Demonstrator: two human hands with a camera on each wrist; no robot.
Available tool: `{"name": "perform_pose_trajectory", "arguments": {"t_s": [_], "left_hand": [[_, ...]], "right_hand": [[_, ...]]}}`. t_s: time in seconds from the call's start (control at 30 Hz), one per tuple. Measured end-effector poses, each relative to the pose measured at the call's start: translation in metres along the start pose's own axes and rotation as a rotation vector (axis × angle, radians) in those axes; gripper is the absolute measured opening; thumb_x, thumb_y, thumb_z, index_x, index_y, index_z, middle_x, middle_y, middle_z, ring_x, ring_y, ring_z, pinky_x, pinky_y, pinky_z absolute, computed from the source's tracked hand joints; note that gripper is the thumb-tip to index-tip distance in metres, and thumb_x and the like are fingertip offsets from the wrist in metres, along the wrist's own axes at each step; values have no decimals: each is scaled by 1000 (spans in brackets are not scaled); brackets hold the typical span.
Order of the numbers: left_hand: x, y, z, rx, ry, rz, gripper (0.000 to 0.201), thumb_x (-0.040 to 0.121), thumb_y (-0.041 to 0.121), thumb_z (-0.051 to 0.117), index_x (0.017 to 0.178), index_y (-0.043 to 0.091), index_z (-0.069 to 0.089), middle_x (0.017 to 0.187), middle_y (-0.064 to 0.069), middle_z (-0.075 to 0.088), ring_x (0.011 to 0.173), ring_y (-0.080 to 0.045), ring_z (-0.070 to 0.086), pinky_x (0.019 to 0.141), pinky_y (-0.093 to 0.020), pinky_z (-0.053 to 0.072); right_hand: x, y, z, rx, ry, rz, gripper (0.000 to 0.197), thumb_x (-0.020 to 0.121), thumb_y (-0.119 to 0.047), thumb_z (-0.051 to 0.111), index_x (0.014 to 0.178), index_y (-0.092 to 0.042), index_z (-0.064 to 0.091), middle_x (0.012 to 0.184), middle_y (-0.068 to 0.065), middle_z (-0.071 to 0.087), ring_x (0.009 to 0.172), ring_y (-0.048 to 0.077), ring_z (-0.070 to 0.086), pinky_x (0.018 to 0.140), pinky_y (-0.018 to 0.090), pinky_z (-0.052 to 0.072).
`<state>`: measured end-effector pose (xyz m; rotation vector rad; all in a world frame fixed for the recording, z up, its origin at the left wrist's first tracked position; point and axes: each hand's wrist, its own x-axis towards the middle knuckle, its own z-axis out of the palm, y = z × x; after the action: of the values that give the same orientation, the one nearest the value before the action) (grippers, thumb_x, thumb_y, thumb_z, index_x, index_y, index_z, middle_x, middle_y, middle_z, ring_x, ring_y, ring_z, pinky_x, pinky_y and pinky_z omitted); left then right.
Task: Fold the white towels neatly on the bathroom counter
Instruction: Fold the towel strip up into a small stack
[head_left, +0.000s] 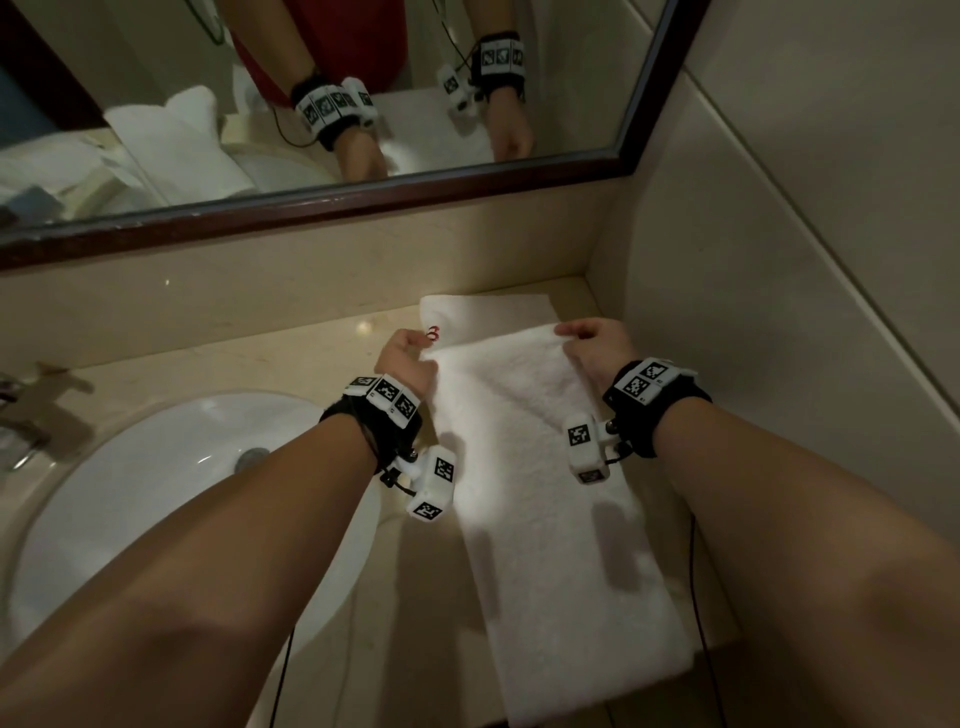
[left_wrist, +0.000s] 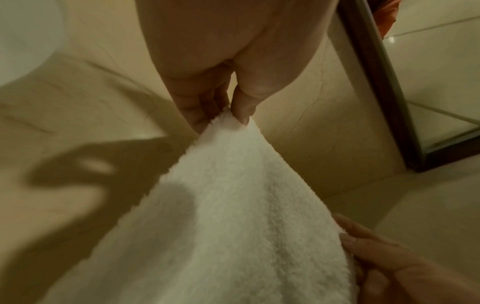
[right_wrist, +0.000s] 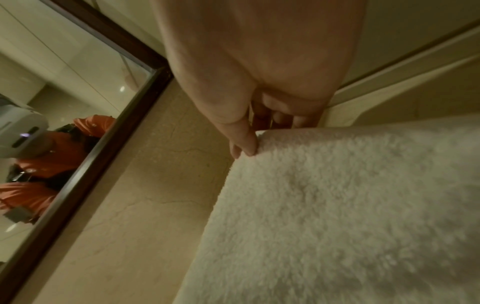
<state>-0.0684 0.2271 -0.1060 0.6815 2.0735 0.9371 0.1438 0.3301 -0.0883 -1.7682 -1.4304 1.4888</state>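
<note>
Grip: while the fold was under way, the left hand (head_left: 405, 358) pinched one corner of the white towel (head_left: 540, 467) and the right hand (head_left: 597, 345) pinched the other, thumbs on top.
Towel position: it lay lengthwise along the right end of the counter (head_left: 291, 353), beside the sink (head_left: 156, 467), with its near end overhanging the front edge.
Lower layer: it showed past the held edge, toward the back right corner.
Step (judged): folding over, unfinished.
Next move (judged): align the held edge squarely, lay it flat, then smooth it.
</note>
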Motion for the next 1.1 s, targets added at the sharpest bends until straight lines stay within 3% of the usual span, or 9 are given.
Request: {"name": "perform_pose_trajectory", "arguments": {"t_s": [0.17,0.27,0.37,0.47,0.57,0.67,0.77,1.0,1.1], "left_hand": [[15,16,-3,-68,34,-41,27,89,2,57,108,16,70,106,-6,68,60,-6,55,39,-11,40],[21,23,-3,-115,50,-112,27,86,4,57,105,15,72,94,-7,71,60,-11,57,44,-16,43],[25,20,-3,-101,-24,-119,25,81,6,69,105,14,72,103,-10,72,77,-18,64,68,-26,56],[27,19,-7,53,-152,-62,55,67,15,87,118,13,67,109,-2,66,92,-16,64,80,-24,51],[29,20,-7,359,-194,42,67,64,18,89,125,13,63,123,-3,63,108,-19,62,91,-23,47],[27,18,-5,566,-175,117,50,72,22,83,119,16,66,118,-3,66,102,-20,64,83,-22,49],[24,17,-4,693,-166,187,36,79,26,75,113,17,68,102,-3,68,87,-20,65,77,-27,53],[31,2,0,966,-186,546,29,84,34,67,109,21,70,127,7,54,114,-19,44,94,-39,43],[31,-2,1,970,-226,511,35,90,36,60,122,24,62,124,4,59,115,-20,51,98,-40,43]], "right_hand": [[7,-13,0,13,26,-10,29,87,4,57,105,-14,69,107,17,69,87,27,64,88,47,54],[10,-16,0,31,20,-20,28,86,2,57,105,-16,68,108,17,68,84,26,63,80,37,55],[6,-12,0,-35,-23,-6,39,83,1,59,115,-19,65,111,7,64,83,24,66,72,33,58],[5,-7,-2,-90,-31,-29,48,81,7,60,123,-15,64,116,5,59,91,22,65,59,17,56],[7,-5,-1,-85,3,-54,46,80,11,60,120,-11,65,117,11,64,98,25,65,76,27,58],[7,-6,-2,-99,22,-63,42,82,10,60,120,-7,65,117,15,65,104,28,64,91,37,54],[8,-5,-3,-122,14,-63,40,84,7,60,122,-7,64,117,15,64,107,29,62,93,38,53],[14,7,-1,-110,6,-44,41,84,8,59,121,-9,65,121,15,63,107,27,61,91,33,52],[19,12,-1,-122,4,-47,39,84,7,60,118,-10,67,122,15,63,110,28,61,97,39,51]]}}
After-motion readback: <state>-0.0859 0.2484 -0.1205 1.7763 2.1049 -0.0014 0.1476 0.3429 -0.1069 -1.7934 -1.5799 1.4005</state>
